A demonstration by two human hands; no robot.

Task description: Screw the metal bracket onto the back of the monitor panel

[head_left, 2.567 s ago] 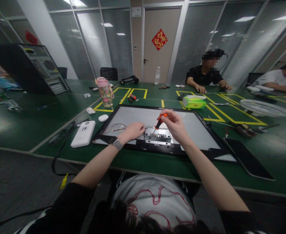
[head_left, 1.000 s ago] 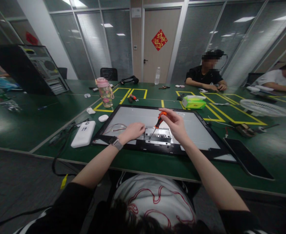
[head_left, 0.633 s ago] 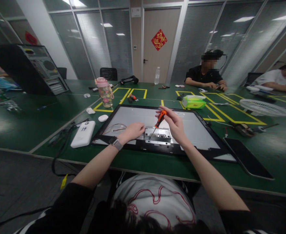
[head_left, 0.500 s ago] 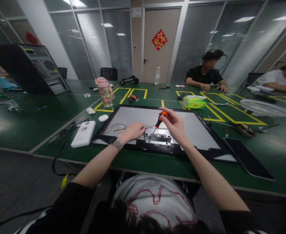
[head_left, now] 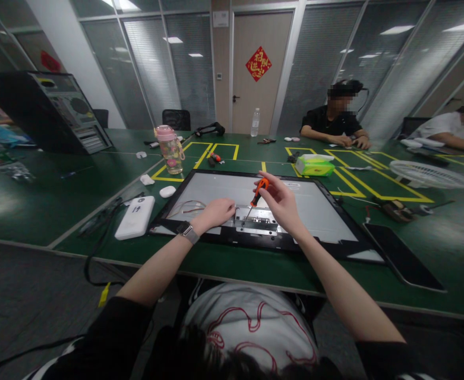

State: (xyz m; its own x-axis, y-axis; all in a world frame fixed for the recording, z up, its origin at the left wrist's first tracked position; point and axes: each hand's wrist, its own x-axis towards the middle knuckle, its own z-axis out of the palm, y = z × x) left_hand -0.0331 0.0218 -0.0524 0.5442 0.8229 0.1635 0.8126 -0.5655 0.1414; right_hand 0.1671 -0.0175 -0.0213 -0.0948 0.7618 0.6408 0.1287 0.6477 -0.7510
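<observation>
A flat display panel [head_left: 224, 187] with a black frame lies on the green table in front of me. Near its close edge sits a silver metal bracket [head_left: 266, 214]. My right hand [head_left: 282, 203] grips an orange and black screwdriver [head_left: 259, 192], which leans with its tip down at the bracket's left part. Curled against the bracket's left end, my left hand [head_left: 218, 212] has its fingers closed; the fingertips seem to press on the bracket's edge, and I cannot see clearly whether they hold it. Thin wires [head_left: 186, 207] lie on the panel left of that hand.
A white power bank [head_left: 135, 217] and a white oval case [head_left: 167, 191] lie left of the panel, with a pink-lidded bottle [head_left: 169, 150] behind. A black phone-like slab [head_left: 404, 257] lies right. Beyond are a green tissue pack [head_left: 315, 165], a white fan grille [head_left: 429, 175] and a seated co-worker [head_left: 330, 124].
My right hand's fingers have shifted around the screwdriver handle, turning it and tilting it slightly, while its tip stays at the bracket. The left hand stays in place. Across the table, the co-worker's hands have moved.
</observation>
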